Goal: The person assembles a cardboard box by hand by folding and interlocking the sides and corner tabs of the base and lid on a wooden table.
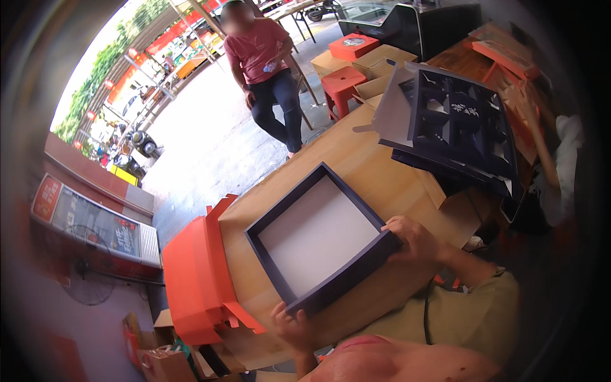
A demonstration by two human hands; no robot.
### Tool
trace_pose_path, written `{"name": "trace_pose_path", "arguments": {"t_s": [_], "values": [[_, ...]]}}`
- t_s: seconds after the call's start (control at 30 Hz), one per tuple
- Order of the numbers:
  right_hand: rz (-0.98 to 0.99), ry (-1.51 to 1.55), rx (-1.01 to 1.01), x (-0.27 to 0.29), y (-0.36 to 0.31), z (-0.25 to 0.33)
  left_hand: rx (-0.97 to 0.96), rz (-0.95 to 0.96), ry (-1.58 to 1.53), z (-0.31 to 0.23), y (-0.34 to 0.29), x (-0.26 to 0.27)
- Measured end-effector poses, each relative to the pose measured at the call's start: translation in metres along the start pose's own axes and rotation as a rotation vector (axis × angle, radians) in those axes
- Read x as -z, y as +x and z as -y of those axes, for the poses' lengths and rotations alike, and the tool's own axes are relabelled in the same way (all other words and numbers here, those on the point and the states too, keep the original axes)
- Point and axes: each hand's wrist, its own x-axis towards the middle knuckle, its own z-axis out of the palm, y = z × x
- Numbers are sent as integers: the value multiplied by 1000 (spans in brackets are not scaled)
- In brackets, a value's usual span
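Note:
A shallow square box [321, 232] with dark navy walls and a pale inner bottom lies open side up over the wooden table. My right hand [415, 242] is closed on its right corner, the fingertips over the rim. At the near left corner, my left hand [291, 326] holds the same box, fingers bent against the wall. Left of the box lies a flat orange-red cardboard blank [200, 274] with folded flaps. Farther right rests a pile of dark navy box pieces with divided compartments [461, 118].
Beyond the wooden table [280, 184] sits a person [264, 63] in a pink shirt. Cardboard cartons [382, 60], a red stool [344, 89] and a red box [354, 46] stand at the far right. Another person's hands [525, 105] are at the right edge. A fan [89, 261] stands left.

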Motion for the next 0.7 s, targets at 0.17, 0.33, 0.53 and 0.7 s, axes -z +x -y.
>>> {"name": "trace_pose_path", "arguments": {"t_s": [0.17, 0.33, 0.53, 0.7], "values": [[-63, 39, -67, -3, -5, -3, -100, 42, 117, 14, 9, 5], [36, -126, 55, 7, 9, 1, -9, 99, 17, 7, 17, 10], [47, -139, 65, 12, 12, 2, -123, 274, 32, 2, 45, 22], [59, -149, 102, 10, 15, -3, -108, 256, 25, 2, 52, 21]]}}
